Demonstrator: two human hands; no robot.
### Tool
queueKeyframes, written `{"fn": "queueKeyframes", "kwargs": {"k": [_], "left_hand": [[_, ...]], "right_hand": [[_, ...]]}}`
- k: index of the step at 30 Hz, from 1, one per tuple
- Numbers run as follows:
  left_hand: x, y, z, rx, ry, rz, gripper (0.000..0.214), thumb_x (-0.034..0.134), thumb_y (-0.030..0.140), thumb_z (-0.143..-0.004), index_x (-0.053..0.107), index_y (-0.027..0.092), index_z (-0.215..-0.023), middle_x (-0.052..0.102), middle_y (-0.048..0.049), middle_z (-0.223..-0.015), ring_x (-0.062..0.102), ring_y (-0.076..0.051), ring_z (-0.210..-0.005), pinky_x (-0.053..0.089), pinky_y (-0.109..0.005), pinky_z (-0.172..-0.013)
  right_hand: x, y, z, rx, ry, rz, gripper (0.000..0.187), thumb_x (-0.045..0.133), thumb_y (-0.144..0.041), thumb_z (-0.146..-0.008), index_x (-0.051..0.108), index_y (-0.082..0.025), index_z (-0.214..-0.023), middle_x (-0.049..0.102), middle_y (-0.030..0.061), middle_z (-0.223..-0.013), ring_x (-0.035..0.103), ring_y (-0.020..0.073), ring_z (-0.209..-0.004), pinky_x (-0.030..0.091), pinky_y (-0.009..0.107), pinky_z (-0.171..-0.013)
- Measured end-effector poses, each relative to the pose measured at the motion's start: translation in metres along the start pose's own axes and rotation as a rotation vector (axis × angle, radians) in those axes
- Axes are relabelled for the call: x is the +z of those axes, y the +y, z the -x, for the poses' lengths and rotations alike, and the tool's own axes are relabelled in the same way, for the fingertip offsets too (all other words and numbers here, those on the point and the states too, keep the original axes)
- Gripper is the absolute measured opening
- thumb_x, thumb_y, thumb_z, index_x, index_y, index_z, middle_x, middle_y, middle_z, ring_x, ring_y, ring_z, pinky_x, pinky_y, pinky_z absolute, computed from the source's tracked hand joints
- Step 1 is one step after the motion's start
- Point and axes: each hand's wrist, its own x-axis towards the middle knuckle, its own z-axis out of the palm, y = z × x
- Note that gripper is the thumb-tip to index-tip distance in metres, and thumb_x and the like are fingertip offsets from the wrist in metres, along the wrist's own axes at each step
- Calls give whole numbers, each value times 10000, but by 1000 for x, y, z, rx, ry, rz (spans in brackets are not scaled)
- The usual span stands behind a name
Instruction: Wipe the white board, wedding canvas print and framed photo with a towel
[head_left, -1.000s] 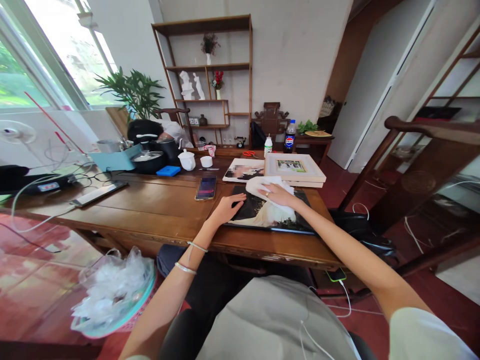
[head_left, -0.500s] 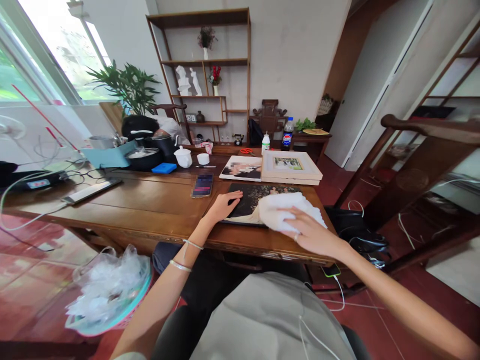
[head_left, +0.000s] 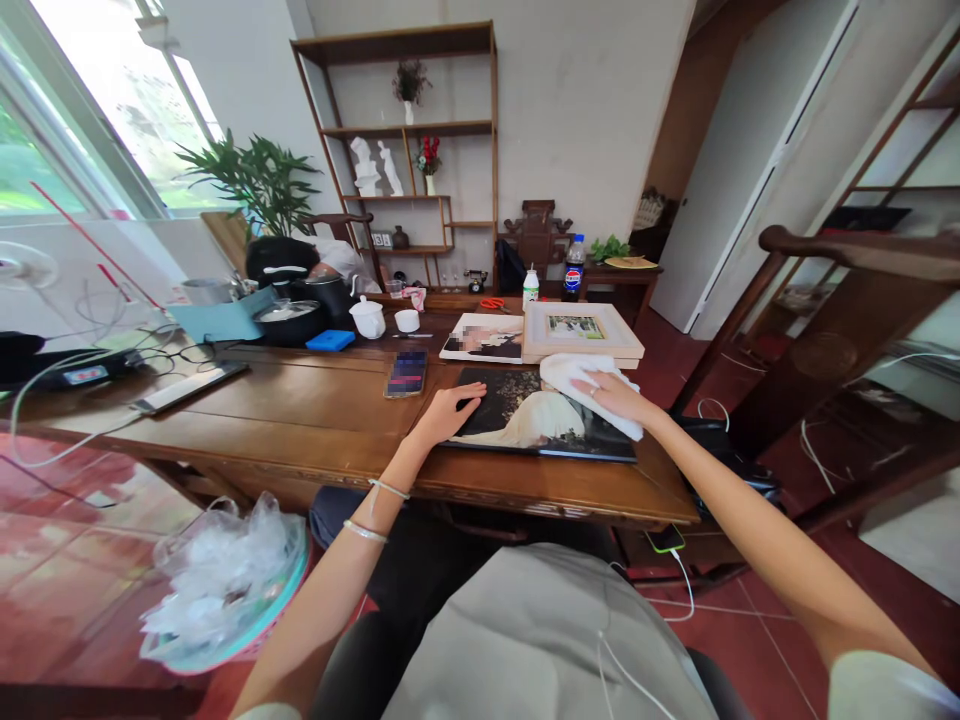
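Table (head_left: 322, 425): brown wood, glossy, runs across the view. Dark picture panel (head_left: 510, 392): lies flat near table's right end. Left hand (head_left: 448, 412): rests on panel's left part, fingers extended, grips nothing. Right hand (head_left: 616, 394): lies on white cloth (head_left: 561, 371) over panel's right part, fingers extended; cannot tell whether closed on it. Behind panel: white frame (head_left: 583, 340), print (head_left: 484, 340). To left: phone (head_left: 406, 373). Beyond: open shelf (head_left: 409, 130), pale wall (head_left: 585, 110). Below: red tiled floor (head_left: 60, 560).
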Motion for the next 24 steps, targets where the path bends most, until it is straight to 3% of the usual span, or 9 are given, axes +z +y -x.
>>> {"fn": "queueKeyframes", "kwargs": {"k": [3,6,13,16,24], "left_hand": [[1,0,0,13,-3,-9,306,485,281,-842,682,161,-1044,658,-65,-1141,565,-205,-1145,407,-363,-1033],[1,-1,-1,16,-4,-11,301,481,274,-842,684,164,-1036,659,-61,-1139,564,-204,-1146,406,-367,-1035],[3,-4,-1,16,-5,0,304,471,272,-850,679,178,-1051,653,-49,-1153,561,-201,-1149,401,-364,-1039],[3,-5,-1,14,-5,1,303,474,277,-849,679,185,-1052,648,-48,-1161,562,-203,-1148,399,-369,-1039],[0,-1,0,-1,-6,19,306,480,287,-847,675,181,-1057,656,-46,-1149,557,-200,-1154,400,-362,-1037]], "right_hand": [[3,7,-7,61,24,38,563,296,-548,-902,539,-193,-1264,494,72,-1349,403,299,-1260,298,440,-1041],[9,-2,1,76,23,153,521,338,-520,-895,555,-205,-1248,503,74,-1340,373,318,-1278,292,468,-1041],[9,-51,61,-231,-94,181,413,370,-455,-905,648,-212,-1090,542,85,-1295,383,299,-1272,315,472,-1030],[8,-52,72,-232,-135,141,419,365,-469,-908,653,-219,-1081,525,77,-1316,336,292,-1304,305,467,-1039],[10,5,12,40,-14,177,562,306,-558,-891,531,-215,-1275,488,65,-1356,330,315,-1305,273,468,-1056]]}}
